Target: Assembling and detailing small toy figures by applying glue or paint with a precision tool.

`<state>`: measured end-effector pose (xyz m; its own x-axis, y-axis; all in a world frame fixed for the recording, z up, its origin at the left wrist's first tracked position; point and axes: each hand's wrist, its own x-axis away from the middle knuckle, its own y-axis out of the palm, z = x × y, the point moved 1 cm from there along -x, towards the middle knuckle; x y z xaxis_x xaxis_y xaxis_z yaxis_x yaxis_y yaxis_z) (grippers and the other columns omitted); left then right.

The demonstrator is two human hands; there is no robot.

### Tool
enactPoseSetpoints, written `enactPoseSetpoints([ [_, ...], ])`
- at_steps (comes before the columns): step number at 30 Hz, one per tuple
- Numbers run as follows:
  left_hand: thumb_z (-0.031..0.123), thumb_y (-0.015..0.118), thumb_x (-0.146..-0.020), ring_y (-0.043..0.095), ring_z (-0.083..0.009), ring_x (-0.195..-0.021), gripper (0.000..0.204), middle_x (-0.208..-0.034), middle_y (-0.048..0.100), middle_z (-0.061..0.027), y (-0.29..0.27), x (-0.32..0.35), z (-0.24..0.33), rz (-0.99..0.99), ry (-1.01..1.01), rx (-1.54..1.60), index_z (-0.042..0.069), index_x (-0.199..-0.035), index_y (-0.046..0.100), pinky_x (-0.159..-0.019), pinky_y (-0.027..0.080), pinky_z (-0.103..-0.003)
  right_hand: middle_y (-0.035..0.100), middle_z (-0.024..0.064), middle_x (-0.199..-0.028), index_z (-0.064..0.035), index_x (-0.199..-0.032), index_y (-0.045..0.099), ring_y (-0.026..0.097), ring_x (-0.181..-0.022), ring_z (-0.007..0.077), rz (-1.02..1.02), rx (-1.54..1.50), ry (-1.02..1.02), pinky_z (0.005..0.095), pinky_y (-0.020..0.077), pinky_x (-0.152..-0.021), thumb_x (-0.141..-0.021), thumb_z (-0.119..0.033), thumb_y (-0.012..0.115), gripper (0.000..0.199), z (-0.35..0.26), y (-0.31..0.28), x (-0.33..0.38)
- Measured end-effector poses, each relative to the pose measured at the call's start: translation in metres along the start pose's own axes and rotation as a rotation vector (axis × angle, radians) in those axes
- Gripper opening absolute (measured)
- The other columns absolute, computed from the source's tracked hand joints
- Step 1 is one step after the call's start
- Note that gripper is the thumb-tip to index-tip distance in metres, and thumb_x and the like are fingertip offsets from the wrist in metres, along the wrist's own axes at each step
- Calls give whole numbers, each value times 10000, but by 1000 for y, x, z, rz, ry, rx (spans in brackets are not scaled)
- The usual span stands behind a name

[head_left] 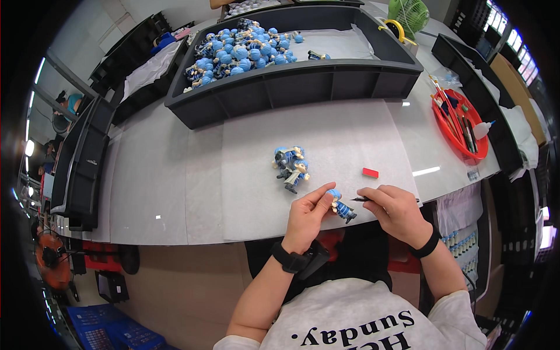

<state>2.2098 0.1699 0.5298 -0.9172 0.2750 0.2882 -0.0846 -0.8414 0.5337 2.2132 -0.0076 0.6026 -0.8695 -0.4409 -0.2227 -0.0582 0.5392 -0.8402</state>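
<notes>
Near the table's front edge, my left hand (307, 214) is closed on a small figurine (342, 207) with blue hair and a blue-striped outfit. It pinches the figurine by the head, and the feet point down to the right. My right hand (394, 211) grips a slim dark pointed tool (360, 199), whose exact kind is hard to make out. The tool's tip points left at the figurine, a short gap apart from it. A small red block (370, 172) lies beyond my right hand. Several similar figurines (290, 168) lie clustered beyond my left hand.
A large dark grey bin (291, 93) at the back holds a heap of blue-haired figurines (239, 51). At right, a red tray (479, 153) carries brushes, pens and a small bottle. White sheeting (256, 204) covers the worktop. Black bins (79, 157) stand at left.
</notes>
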Motion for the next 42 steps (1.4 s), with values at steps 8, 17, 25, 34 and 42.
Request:
enactPoseSetpoints([
  [8,140,478,-892,564,-116,-865,312,-984,595,-93,0,0,0,-5,1,-26,-12,-1164,490,-802,473,-258,549,98,-674,-36,-887,604,534,-586,247,-95,-106,-13,307,421,-533,-724,-54,635,166,-4,5,-5],
  [17,142,466,-897,565,-117,-858,307,-981,593,-93,-1,-1,-2,-8,2,-2,-15,-1161,491,-796,477,-259,544,105,-674,-42,-889,621,538,-605,254,-97,-211,13,324,426,-545,-752,-114,626,155,1,12,-8],
  [25,162,431,-914,563,-119,-858,324,-1001,585,-103,-2,-1,1,-41,-13,-8,-17,-1181,468,-796,476,-261,550,106,-691,-33,-903,627,540,-620,253,-132,-232,12,322,429,-555,-732,-109,644,187,1,10,-9],
  [34,175,429,-915,555,-118,-878,339,-1000,584,-96,-2,-2,-3,-69,-14,46,-35,-1179,458,-807,466,-260,556,99,-715,-34,-915,628,542,-638,235,-110,-189,-26,306,436,-555,-709,-84,658,215,2,7,-6],
  [42,175,429,-916,559,-101,-834,344,-978,591,-90,-2,0,3,-43,-31,-2,-53,-1172,457,-778,467,-243,566,97,-730,-44,-928,633,555,-654,236,-121,-193,-55,309,447,-573,-713,-82,653,219,3,11,-8],
])
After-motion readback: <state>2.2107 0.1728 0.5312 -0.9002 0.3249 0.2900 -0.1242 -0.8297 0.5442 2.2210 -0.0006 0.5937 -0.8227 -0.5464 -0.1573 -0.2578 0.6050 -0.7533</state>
